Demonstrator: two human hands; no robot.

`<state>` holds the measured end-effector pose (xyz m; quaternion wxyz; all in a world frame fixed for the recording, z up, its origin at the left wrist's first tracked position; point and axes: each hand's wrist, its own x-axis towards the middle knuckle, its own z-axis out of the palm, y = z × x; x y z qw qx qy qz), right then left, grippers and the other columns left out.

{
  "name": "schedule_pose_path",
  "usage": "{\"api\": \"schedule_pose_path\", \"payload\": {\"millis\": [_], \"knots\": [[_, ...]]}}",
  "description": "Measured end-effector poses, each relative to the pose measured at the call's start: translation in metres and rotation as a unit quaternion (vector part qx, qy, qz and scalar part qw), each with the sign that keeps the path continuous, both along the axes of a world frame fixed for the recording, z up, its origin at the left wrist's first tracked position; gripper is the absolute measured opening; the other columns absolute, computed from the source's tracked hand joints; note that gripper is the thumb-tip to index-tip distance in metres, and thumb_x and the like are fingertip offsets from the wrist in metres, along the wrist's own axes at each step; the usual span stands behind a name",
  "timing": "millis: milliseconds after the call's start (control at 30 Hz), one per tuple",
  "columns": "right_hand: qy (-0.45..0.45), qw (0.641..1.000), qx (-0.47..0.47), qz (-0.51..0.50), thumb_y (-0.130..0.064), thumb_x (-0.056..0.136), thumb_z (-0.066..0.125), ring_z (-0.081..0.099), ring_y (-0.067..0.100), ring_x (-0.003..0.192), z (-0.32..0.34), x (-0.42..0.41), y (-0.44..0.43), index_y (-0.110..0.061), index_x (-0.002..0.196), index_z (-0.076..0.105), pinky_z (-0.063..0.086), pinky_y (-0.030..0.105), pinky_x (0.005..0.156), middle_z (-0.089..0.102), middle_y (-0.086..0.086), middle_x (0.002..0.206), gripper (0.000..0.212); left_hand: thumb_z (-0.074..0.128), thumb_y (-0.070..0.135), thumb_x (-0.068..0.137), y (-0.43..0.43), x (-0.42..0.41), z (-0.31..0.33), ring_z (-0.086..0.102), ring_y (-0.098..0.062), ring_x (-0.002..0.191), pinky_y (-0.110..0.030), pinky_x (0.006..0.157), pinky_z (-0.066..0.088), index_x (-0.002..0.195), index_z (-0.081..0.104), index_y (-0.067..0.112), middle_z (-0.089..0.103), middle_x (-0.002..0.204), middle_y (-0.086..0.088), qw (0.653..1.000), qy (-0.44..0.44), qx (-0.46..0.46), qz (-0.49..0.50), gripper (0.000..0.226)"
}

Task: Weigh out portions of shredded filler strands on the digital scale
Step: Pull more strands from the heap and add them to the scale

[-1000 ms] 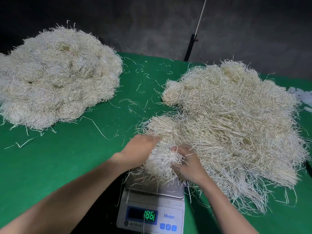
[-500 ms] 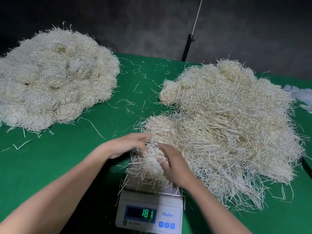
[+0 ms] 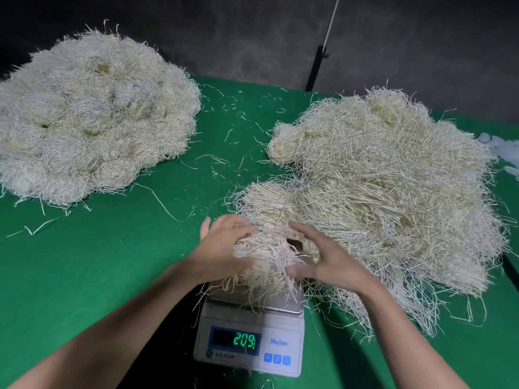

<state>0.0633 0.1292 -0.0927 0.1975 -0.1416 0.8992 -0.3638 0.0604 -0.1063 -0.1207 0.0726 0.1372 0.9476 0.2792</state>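
On our green counter [image 3: 112, 262], the loose heap at right [image 3: 393, 192] is, we judge, stock left to weigh; the bundled heap at left [image 3: 92, 116] looks like finished portions. A clump of filler strands [image 3: 266, 256] sits on the digital scale [image 3: 280, 324], our left hand [image 3: 222, 248] and right hand [image 3: 328, 256] spread flat against its sides. The display [image 3: 235, 340] reads 209, so adjusting may remain.

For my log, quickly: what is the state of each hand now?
Left hand: open, pressing the strand portion on the scale.
Right hand: open, cupping the same portion.
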Motion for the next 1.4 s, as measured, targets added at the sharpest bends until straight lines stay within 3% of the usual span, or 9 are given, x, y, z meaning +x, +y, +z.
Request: {"api": "schedule_pose_path", "payload": {"millis": [167, 333, 467, 567, 633, 800, 1000, 1200, 1400], "knots": [[0.027, 0.999, -0.016, 0.006, -0.031, 0.075, 0.075, 0.026, 0.013, 0.139, 0.031, 0.004, 0.011, -0.050, 0.135, 0.024, 0.022, 0.038, 0.114, 0.024, -0.013, 0.152, 0.081, 0.066, 0.035, 0.079, -0.010, 0.003, 0.040, 0.010, 0.001, 0.139, -0.049, 0.114, -0.015, 0.136, 0.039, 0.044, 0.033, 0.143, 0.020, 1.000, 0.022, 0.002, 0.010, 0.063], [0.086, 0.989, -0.116, -0.015, -0.013, 0.084, 0.065, 0.036, 0.003, 0.132, 0.044, 0.015, 0.004, -0.049, 0.128, 0.036, 0.026, 0.040, 0.115, 0.038, -0.018, 0.144, 0.064, 0.066, 0.039, 0.083, -0.014, 0.013, 0.070, 0.029, 0.003, 0.127, -0.048, 0.117, 0.009, 0.115, 0.044, 0.053, 0.041, 0.125, 0.029, 0.994, 0.052, 0.097, 0.029, 0.042], [0.132, 0.969, -0.199, -0.058, -0.044, 0.078, 0.060, 0.044, -0.001, 0.126, 0.054, 0.022, -0.004, -0.048, 0.124, 0.043, 0.035, 0.034, 0.109, 0.046, -0.024, 0.135, 0.050, 0.063, 0.041, 0.082, -0.014, 0.019, 0.080, 0.044, 0.000, 0.111, -0.042, 0.107, 0.034, 0.116, 0.058, 0.041, 0.049, 0.118, 0.028, 0.984, 0.057, 0.153, 0.077, 0.034], [0.143, 0.966, -0.206, -0.064, -0.052, 0.074, 0.056, 0.046, 0.002, 0.126, 0.056, 0.025, -0.008, -0.046, 0.123, 0.044, 0.036, 0.038, 0.109, 0.048, -0.021, 0.134, 0.051, 0.064, 0.038, 0.083, -0.011, 0.023, 0.086, 0.054, 0.001, 0.103, -0.043, 0.100, 0.039, 0.115, 0.062, 0.035, 0.053, 0.115, 0.025, 0.979, 0.067, 0.169, 0.094, 0.032], [0.140, 0.967, -0.201, -0.064, -0.052, 0.074, 0.055, 0.045, 0.003, 0.127, 0.055, 0.026, -0.009, -0.045, 0.123, 0.044, 0.035, 0.043, 0.110, 0.048, -0.017, 0.136, 0.051, 0.064, 0.034, 0.084, -0.009, 0.025, 0.088, 0.029, 0.012, 0.100, -0.049, 0.087, 0.043, 0.115, 0.063, 0.030, 0.053, 0.111, 0.025, 0.976, 0.074, 0.177, 0.102, 0.031], [0.133, 0.969, -0.196, -0.068, -0.048, 0.075, 0.056, 0.045, 0.003, 0.127, 0.053, 0.026, -0.009, -0.043, 0.122, 0.046, 0.034, 0.045, 0.111, 0.049, -0.015, 0.136, 0.048, 0.064, 0.031, 0.086, -0.007, 0.025, 0.090, 0.013, 0.020, 0.084, -0.051, 0.084, 0.043, 0.113, 0.063, 0.030, 0.055, 0.109, 0.025, 0.975, 0.061, 0.179, 0.114, 0.027], [0.132, 0.968, -0.199, -0.070, -0.048, 0.076, 0.056, 0.046, 0.004, 0.126, 0.051, 0.025, -0.008, -0.043, 0.122, 0.047, 0.035, 0.046, 0.110, 0.050, -0.014, 0.135, 0.048, 0.063, 0.032, 0.087, -0.005, 0.025, 0.089, 0.016, 0.022, 0.087, -0.052, 0.085, 0.039, 0.110, 0.063, 0.035, 0.057, 0.100, 0.029, 0.978, 0.042, 0.175, 0.108, 0.023], [0.129, 0.968, -0.204, -0.064, -0.043, 0.077, 0.057, 0.047, 0.003, 0.125, 0.049, 0.025, -0.008, -0.044, 0.120, 0.047, 0.035, 0.043, 0.111, 0.050, -0.019, 0.131, 0.045, 0.062, 0.030, 0.088, -0.003, 0.024, 0.088, 0.015, 0.021, 0.085, -0.050, 0.084, 0.039, 0.113, 0.063, 0.030, 0.061, 0.115, 0.019, 0.979, 0.045, 0.171, 0.102, 0.026], [0.124, 0.968, -0.208, -0.064, -0.038, 0.079, 0.059, 0.047, 0.004, 0.125, 0.048, 0.025, -0.008, -0.042, 0.121, 0.047, 0.036, 0.044, 0.110, 0.050, -0.016, 0.133, 0.044, 0.062, 0.028, 0.088, -0.003, 0.024, 0.083, 0.013, 0.021, 0.081, -0.047, 0.083, 0.036, 0.113, 0.064, 0.028, 0.064, 0.114, 0.015, 0.979, 0.053, 0.173, 0.091, 0.025]]}}
